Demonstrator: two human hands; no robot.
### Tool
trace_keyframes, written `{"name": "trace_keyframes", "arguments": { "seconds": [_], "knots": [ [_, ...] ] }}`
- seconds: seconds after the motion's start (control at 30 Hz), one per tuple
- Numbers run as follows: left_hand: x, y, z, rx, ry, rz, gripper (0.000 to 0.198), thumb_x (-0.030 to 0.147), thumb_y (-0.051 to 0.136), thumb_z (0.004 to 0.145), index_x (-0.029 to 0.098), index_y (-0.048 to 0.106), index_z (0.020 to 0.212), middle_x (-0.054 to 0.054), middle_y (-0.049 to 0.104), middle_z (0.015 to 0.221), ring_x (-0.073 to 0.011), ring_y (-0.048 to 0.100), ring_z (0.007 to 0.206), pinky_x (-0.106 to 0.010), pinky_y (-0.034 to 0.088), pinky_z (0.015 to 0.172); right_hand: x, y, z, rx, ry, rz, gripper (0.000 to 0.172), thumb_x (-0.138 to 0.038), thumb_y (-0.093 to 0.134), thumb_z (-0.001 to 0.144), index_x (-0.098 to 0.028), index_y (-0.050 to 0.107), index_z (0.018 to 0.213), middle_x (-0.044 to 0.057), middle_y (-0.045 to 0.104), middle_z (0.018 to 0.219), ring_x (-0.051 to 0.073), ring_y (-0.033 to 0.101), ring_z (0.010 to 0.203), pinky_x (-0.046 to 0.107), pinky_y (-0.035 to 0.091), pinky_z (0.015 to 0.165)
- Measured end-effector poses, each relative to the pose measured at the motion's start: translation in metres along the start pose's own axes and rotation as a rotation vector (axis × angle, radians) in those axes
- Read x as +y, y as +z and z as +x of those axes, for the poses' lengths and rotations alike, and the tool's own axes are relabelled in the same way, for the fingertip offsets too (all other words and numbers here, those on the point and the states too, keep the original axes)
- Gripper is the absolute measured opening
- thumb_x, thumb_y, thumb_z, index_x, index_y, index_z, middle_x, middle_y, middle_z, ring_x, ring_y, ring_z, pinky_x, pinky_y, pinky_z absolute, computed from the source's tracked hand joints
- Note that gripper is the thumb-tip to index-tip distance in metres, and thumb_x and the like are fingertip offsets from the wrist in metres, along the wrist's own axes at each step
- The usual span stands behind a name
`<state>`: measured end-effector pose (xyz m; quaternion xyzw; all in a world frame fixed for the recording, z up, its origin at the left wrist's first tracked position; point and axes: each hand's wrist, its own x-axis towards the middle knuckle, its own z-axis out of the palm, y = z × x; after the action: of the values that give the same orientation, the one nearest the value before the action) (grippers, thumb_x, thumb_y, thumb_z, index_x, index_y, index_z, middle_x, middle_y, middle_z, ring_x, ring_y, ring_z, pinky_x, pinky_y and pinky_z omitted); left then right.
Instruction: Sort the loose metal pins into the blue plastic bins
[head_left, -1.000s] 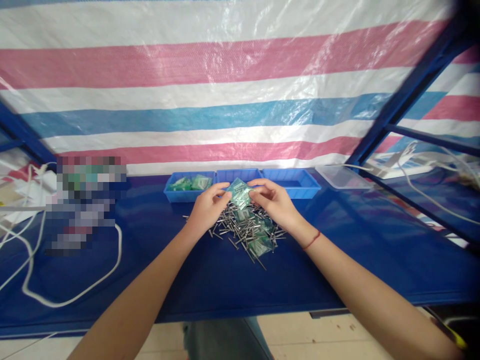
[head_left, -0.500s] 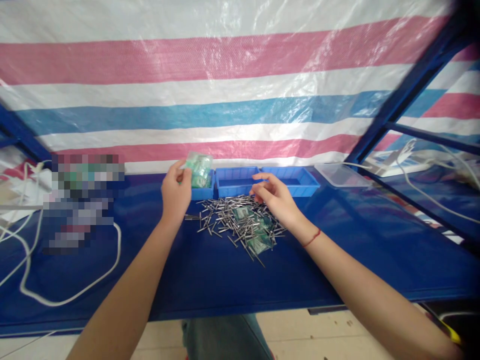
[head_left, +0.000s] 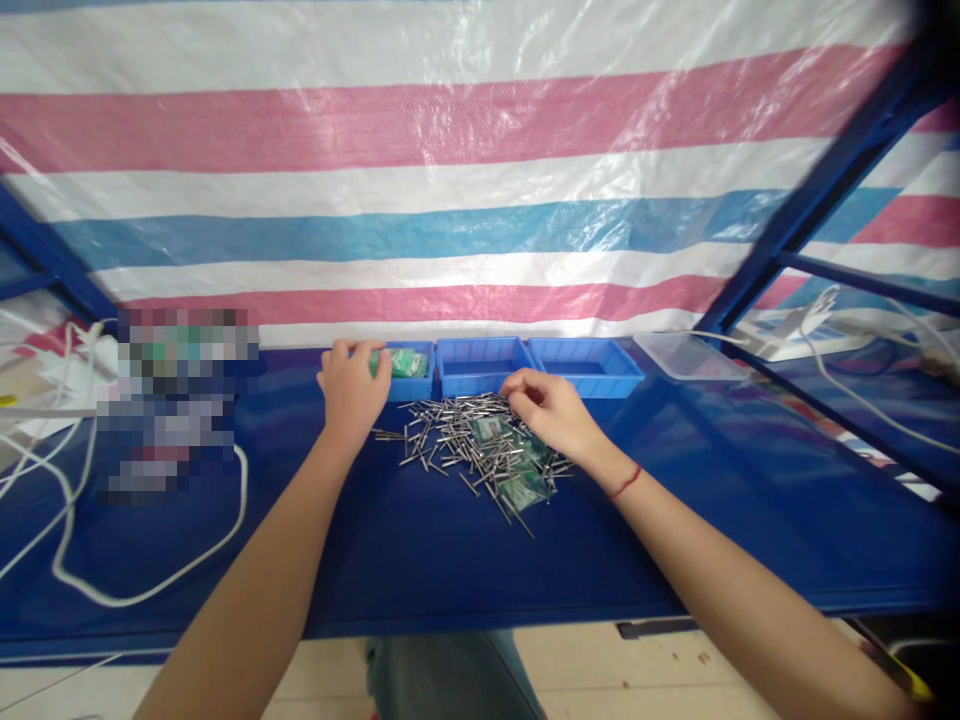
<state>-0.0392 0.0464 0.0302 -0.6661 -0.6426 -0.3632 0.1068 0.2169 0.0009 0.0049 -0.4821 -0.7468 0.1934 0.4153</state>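
My left hand point(head_left: 354, 398) is at the left blue bin point(head_left: 405, 389), thumb and fingers apart over its left side. Inside that bin lies a clear plastic bag with green print point(head_left: 409, 362), close to the thumb. My right hand point(head_left: 553, 412) hovers at the upper right of a heap of thin metal nails or screws point(head_left: 457, 430), thumb and fingers pinched together. Whatever is between those fingertips is too small to make out. Several small green-printed plastic bags point(head_left: 523, 489) lie among the metal pieces.
A middle blue bin point(head_left: 482, 382) and a right blue bin point(head_left: 589, 385) stand beside the left one. To their right lies a translucent lid point(head_left: 690, 358). White cables point(head_left: 150, 598) loop over the left of the blue table point(head_left: 450, 570). A blue frame post point(head_left: 810, 200) rises at right.
The plastic bag went from my left hand down into the left bin, and that hand's fingers came off it. My right hand's fingers closed from spread to pinched near the heap.
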Motion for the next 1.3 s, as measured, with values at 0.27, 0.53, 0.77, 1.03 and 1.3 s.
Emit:
{"name": "trace_keyframes", "arguments": {
  "seconds": [0.27,0.53,0.77,1.03,1.3],
  "knots": [
    [0.055,-0.007,-0.042,-0.498,0.685,-0.331,0.024,0.039,0.051,0.088,0.021,0.066,0.084,-0.004,0.063,0.089,-0.0203,0.054,0.090,-0.035,0.038,0.084,-0.001,0.002,-0.003,-0.239,-0.195,-0.357,0.013,-0.019,0.058,0.078,-0.017,0.068,0.086,0.007,0.063,0.084,0.021,0.054,0.081,0.035,0.039,0.081],
    [0.087,-0.009,-0.085,-0.557,0.679,-0.202,0.056,0.073,0.054,0.071,0.018,0.056,0.081,-0.008,0.056,0.099,-0.0276,0.046,0.099,-0.041,0.036,0.082,0.005,0.001,-0.003,-0.278,-0.177,-0.443,0.015,-0.026,0.062,0.079,-0.015,0.067,0.089,0.007,0.061,0.084,0.020,0.053,0.079,0.033,0.038,0.078],
    [0.085,-0.005,-0.094,-0.603,0.642,-0.112,0.062,0.075,0.060,0.062,0.019,0.053,0.089,-0.010,0.052,0.105,-0.0300,0.046,0.098,-0.042,0.036,0.078,0.012,0.003,-0.001,-0.258,-0.163,-0.457,0.016,-0.030,0.055,0.086,-0.016,0.063,0.083,0.007,0.060,0.080,0.020,0.053,0.079,0.034,0.038,0.079],
    [0.085,-0.005,-0.092,-0.641,0.614,-0.092,0.058,0.073,0.056,0.068,0.020,0.051,0.089,-0.009,0.053,0.102,-0.0299,0.046,0.098,-0.041,0.036,0.077,0.008,0.009,0.000,-0.166,-0.064,-0.324,0.012,-0.016,0.050,0.080,-0.018,0.055,0.069,0.003,0.059,0.070,0.018,0.051,0.069,0.033,0.037,0.074],
    [0.085,-0.007,-0.089,-0.601,0.559,-0.090,0.044,0.060,0.060,0.075,0.020,0.052,0.089,-0.009,0.053,0.104,-0.0295,0.047,0.098,-0.041,0.037,0.076,-0.004,0.006,-0.001,-0.096,-0.006,-0.182,0.011,-0.022,0.043,0.086,-0.019,0.052,0.079,0.001,0.059,0.071,0.016,0.055,0.065,0.028,0.042,0.064]
  ]
}}
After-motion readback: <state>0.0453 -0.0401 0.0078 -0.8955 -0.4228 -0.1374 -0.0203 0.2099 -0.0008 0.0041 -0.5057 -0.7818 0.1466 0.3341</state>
